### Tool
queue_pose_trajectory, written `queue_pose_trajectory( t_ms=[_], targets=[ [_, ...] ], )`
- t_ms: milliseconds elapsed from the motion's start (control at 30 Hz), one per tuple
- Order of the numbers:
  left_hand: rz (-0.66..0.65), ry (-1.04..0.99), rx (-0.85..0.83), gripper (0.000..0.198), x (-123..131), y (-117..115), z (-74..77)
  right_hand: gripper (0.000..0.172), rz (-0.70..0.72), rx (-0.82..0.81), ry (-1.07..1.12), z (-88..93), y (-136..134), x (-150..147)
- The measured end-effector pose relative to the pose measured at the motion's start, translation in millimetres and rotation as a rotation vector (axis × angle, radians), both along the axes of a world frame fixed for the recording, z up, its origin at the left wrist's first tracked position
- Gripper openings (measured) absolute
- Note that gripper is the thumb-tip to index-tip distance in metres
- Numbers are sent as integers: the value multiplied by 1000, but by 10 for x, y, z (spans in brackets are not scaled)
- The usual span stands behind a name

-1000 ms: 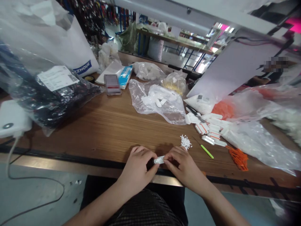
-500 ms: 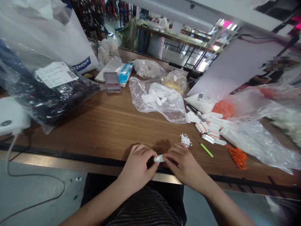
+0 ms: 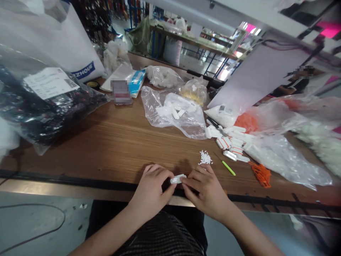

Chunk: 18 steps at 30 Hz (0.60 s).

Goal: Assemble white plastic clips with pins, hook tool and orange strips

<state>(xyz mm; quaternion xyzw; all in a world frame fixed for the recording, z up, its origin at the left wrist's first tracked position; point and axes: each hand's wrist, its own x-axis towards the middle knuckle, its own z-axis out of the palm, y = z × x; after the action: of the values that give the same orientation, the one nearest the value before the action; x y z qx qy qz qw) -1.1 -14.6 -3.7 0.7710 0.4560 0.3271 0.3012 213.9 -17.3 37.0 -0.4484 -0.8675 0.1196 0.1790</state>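
Note:
Near the table's front edge, a small white oblong piece (image 3: 176, 179) with rows of dark dots or holes lies between my hands. My left hand (image 3: 153, 185) is closed, its thumb and fingertips pinching the left end. At the right end are the bent fingers of my right hand (image 3: 204, 186), index fingertip against the piece; whether they also hold something tiny is too small to tell. Just beyond my right hand is a little pile of white pellets (image 3: 205, 157). A green-handled pick (image 3: 228, 168) with a thin tip lies to its right.
Orange strips (image 3: 261, 174), white plastic cases (image 3: 236, 146) and clear bags (image 3: 287, 156) lie on the right. An open plastic bag (image 3: 151, 106) with white pieces is mid-table. A large bag of dark goods (image 3: 50, 117) stands left. A person (image 3: 293, 85) is at far right.
The view has shifted slightly, so the table things sit further left. More of the white piece's right end shows, as my right fingers have eased off it a little.

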Motion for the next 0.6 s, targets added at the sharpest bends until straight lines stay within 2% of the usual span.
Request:
queue_pose_trajectory(
  t_ms=[100, 167, 233, 267, 333, 400, 600],
  targets=[
    [4, 12, 8, 7, -1, 5, -10, 20, -83, -33, 66, 3, 229, 265],
    [2, 12, 10, 8, 2, 10, -18, 26, -326, 12, 55, -8, 456, 515],
    [4, 11, 12, 8, 4, 12, -24, 26, -552, 5, -67, -30, 672, 747],
    [7, 10, 14, 8, 5, 11, -25, 26, -613, -31, -113, -44, 759, 836],
    [9, 7, 18, 9, 6, 9, -24, 29, -646, -137, -157, -73, 873, 945],
    [11, 3, 19, 11, 7, 8, -21, 29, -618, -213, -163, -98, 915, 971],
    [19, -13, 14, 14, 19, 4, -9, 28, -584, -214, -183, -142, 898, 920]
  ],
)
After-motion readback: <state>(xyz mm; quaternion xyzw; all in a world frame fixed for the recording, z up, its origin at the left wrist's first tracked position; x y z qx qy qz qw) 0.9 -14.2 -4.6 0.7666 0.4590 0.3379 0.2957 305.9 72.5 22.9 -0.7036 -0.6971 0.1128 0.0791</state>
